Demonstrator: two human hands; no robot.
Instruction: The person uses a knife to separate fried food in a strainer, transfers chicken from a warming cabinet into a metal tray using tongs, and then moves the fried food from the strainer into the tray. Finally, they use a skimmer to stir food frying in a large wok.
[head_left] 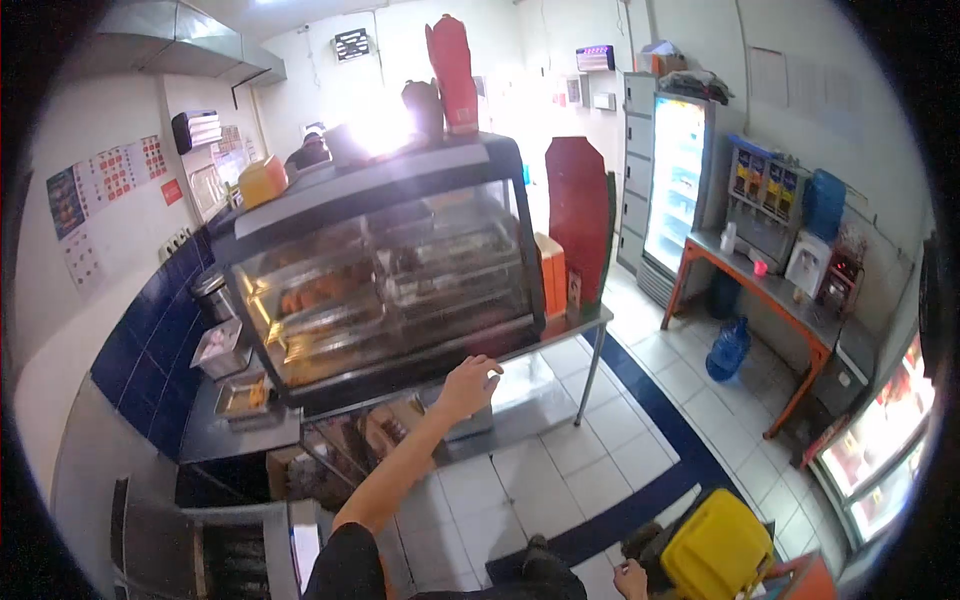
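My left arm stretches forward, and my left hand (468,387) is at the lower front edge of a glass-fronted food display case (385,285). Its fingers are loosely bent and slightly apart, with nothing seen in them. Trays of browned food (325,293) sit on shelves behind the glass. Low in the view, my right hand (630,579) hangs beside a bin with a yellow lid (718,545), fingers loosely apart and partly cut off by the frame's edge. The case stands on a metal table (575,325).
Metal trays (243,396) rest on the left counter. A red board (577,220) and an orange box (551,275) stand right of the case. Farther right are a glass-door fridge (675,190), an orange-framed table (765,290) and a blue water jug (728,350) on the floor.
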